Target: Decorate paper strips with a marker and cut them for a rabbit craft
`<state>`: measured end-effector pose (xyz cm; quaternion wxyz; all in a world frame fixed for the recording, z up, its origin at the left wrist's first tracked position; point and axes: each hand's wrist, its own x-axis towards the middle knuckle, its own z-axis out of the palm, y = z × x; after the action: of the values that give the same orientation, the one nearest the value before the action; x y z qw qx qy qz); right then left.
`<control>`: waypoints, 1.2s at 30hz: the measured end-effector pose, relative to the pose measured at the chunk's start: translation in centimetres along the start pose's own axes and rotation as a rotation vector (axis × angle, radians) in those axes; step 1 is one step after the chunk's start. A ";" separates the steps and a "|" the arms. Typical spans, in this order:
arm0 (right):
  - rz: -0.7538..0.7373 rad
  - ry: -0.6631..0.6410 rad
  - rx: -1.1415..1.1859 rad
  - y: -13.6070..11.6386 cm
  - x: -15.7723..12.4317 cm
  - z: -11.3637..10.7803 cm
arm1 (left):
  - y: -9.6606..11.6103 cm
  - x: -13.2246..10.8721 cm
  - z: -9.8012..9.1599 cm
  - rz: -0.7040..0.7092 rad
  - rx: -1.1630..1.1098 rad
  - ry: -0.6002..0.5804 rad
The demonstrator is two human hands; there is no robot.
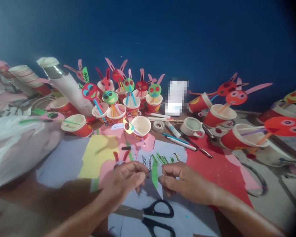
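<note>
My left hand [131, 177] hovers over the work surface, thumb and fingers closed in a pinch; what they hold, if anything, is too small to tell. Facing it, my right hand [179, 180] is closed the same way, its fingertips beside a long green paper strip [155, 176]. Whether the fingers grip the strip or only come close, I cannot tell. Just beyond my hands lie small leaf-like cutouts [162, 158] with black markings, on pale paper. Black-handled scissors [160, 217] rest nearer to me, blades pointing left.
Paper cups with paper bug figures [140, 126] stand along the back by a blue wall. A white mug [192, 126], tape roll [159, 125], glue stick [172, 128] and pens [180, 144] lie ahead. Yellow paper [98, 154] is left, red paper [212, 168] right. A plastic bag [22, 144] bulges far left.
</note>
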<state>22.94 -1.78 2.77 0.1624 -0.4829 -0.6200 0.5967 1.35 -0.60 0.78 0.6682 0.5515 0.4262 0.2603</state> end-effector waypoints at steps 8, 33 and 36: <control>-0.062 -0.042 -0.177 0.2 -0.2 0.4 | 0.4 1.1 1.7 -0.235 -0.131 -0.085; -0.462 0.015 -1.079 1.6 -1.8 5.2 | -1.0 -2.3 -2.2 -0.060 -0.265 0.459; -0.506 0.090 -1.190 1.9 -2.3 5.8 | -1.2 -2.2 -2.2 -0.048 -0.269 0.467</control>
<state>20.29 -7.36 0.60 0.0282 -0.3539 -0.9320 0.0735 -1.79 -1.62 0.18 0.6249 0.3725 0.5435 0.4187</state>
